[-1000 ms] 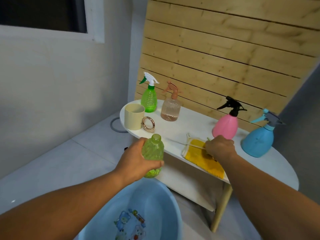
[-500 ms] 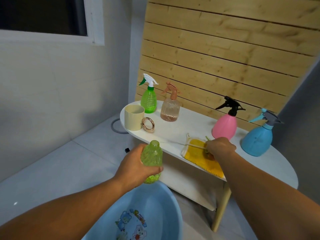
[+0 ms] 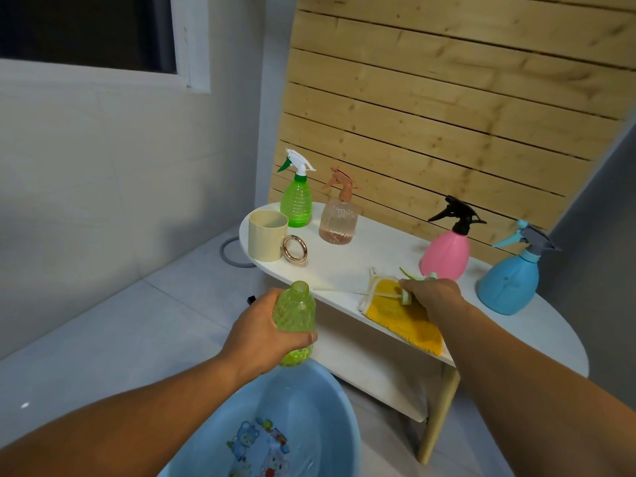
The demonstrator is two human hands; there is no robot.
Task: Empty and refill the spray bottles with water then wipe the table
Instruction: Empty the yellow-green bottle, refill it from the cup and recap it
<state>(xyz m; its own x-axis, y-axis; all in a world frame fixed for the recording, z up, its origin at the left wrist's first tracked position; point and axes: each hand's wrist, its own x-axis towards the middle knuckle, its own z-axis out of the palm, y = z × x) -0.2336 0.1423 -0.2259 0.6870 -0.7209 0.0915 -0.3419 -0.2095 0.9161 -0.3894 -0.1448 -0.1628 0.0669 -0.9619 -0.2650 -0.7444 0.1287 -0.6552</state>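
At ten o'clock from my view's centre I see a cream cup [image 3: 267,239] on the white top, a gold ring [image 3: 295,249] leaning against its right side. A window [image 3: 93,32] sits at eleven, pale wooden slats [image 3: 447,108] at one, a grey hose loop [image 3: 231,251] on the floor.

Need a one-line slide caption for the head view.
Left hand holds uncapped green bottle above blue basin; right hand grips its sprayer head.

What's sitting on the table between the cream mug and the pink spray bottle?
In the head view, the peach-tinted clear spray bottle stands between the cream mug and the pink spray bottle, nearer the mug.
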